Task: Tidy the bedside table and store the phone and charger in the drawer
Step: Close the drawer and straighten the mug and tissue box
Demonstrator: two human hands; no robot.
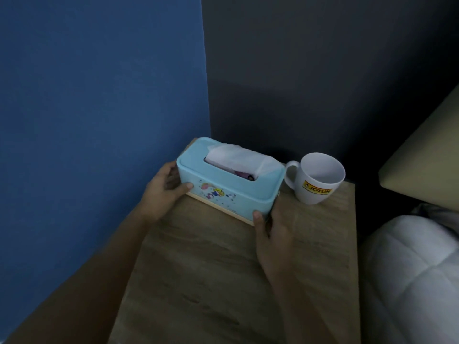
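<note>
Blue tissue box (224,184) sits clamped between my left grip (164,192) and right grip (270,227); I'm squaring it on the bench (223,281), next nudging it toward the wall.

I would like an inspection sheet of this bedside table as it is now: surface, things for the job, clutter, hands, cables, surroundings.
Surface: wooden bedside table, its near part bare.
Job's things: phone, charger and drawer, nothing seen.
Clutter: light blue tissue box at the back, a tissue sticking out of the top; white mug to its right, upright, looks empty.
Hands: left hand grips the left end of the tissue box; right hand grips its near right corner.
Cables: nothing seen.
Surroundings: blue wall on the left, dark wall behind, white bedding on the right.
</note>
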